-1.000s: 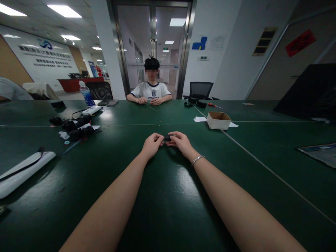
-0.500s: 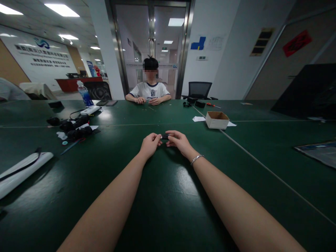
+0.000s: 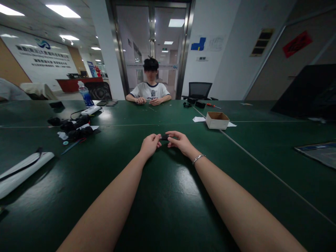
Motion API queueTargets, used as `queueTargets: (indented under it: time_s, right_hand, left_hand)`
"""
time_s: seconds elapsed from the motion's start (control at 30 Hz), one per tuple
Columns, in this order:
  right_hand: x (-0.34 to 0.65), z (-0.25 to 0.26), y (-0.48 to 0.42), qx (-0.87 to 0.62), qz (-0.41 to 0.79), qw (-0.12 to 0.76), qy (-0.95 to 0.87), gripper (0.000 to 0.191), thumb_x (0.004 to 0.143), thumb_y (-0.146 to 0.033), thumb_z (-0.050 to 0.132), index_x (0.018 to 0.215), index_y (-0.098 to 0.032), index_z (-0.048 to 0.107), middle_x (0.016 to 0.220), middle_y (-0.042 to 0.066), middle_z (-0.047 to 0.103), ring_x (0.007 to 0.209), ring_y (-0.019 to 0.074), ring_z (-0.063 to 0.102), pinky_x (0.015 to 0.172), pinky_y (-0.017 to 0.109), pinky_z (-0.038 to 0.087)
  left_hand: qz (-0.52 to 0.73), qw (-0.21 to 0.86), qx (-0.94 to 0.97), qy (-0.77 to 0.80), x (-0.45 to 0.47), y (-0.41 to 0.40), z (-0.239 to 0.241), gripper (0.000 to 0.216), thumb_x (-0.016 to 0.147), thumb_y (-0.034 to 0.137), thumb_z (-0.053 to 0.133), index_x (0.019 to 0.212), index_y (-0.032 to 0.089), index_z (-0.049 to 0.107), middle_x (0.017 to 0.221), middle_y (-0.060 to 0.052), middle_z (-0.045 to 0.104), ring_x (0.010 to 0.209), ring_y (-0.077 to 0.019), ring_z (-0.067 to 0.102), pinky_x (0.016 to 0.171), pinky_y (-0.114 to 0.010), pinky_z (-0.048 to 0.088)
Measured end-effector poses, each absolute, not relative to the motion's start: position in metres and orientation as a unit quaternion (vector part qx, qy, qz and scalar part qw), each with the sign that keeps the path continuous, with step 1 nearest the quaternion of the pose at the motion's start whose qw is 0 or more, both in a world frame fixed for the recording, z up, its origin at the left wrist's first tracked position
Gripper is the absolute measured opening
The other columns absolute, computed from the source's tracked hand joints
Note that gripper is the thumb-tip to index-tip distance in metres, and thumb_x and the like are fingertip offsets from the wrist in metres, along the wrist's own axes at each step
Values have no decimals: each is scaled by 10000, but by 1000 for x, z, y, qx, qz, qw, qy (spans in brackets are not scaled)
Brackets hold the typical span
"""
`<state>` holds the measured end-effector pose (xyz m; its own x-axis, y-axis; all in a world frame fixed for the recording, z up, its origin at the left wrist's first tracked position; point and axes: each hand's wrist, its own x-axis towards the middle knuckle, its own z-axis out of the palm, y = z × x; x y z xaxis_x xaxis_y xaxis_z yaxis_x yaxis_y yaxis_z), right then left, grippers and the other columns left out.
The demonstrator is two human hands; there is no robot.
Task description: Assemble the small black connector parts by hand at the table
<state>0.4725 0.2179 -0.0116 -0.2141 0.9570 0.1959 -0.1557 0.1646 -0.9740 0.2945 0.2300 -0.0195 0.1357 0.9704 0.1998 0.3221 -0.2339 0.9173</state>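
A small dark object (image 3: 164,138) with a shiny end is held between my two hands, just above the green table (image 3: 168,196); its kind is too small to make out. My left hand (image 3: 150,145) pinches its left, shiny end between thumb and fingers. From the other side, my right hand (image 3: 180,141) grips the black end with thumb and index finger, the fingers curved round it. A silver bracelet (image 3: 198,159) circles my right wrist.
An open cardboard box (image 3: 217,121) stands on white paper to the right. Black parts (image 3: 76,126), a bottle (image 3: 85,94) and a long white object (image 3: 27,171) lie left. Across the table sits a person (image 3: 151,91). A screwdriver (image 3: 213,105) lies far right.
Both hands stay in nearly the same place with the small dark object between them. The right fingers have shifted very slightly. Nothing has been let go.
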Motion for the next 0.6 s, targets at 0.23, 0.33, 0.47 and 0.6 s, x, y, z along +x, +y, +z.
queueTargets:
  time_s: [0.23, 0.33, 0.47, 0.6]
  right_hand:
    - [474, -10, 217, -346, 553, 510, -562, 278, 747, -179, 717, 1017, -185, 653, 903, 10, 575, 576, 75, 619, 586, 218, 568]
    - [474, -10, 217, -344, 557, 506, -561, 281, 748, -186, 718, 1020, -184, 652, 907, 13, 576, 574, 73, 612, 595, 227, 571]
    - [475, -9, 216, -337, 554, 505, -570, 287, 744, -191, 723, 1021, -186, 652, 903, 12, 571, 577, 74, 607, 608, 240, 572]
    - [475, -8, 215, -336, 557, 501, -570, 294, 738, -179, 722, 1023, -191, 654, 939, 15, 562, 586, 70, 612, 610, 229, 569]
  left_hand:
    - [410, 354, 671, 506, 295, 227, -16, 436, 859, 541, 410, 740, 163, 592, 575, -19, 602, 514, -128, 537, 542, -240, 394]
    - [411, 360, 667, 507, 295, 224, -13, 439, 857, 540, 411, 738, 160, 596, 579, -23, 607, 516, -130, 538, 541, -242, 391]
    - [415, 363, 665, 503, 295, 225, -13, 444, 854, 544, 415, 729, 157, 594, 572, -25, 606, 504, -129, 533, 534, -243, 387]
    - [419, 366, 663, 502, 294, 227, -15, 449, 849, 552, 423, 726, 156, 596, 568, -25, 605, 495, -127, 528, 527, -241, 386]
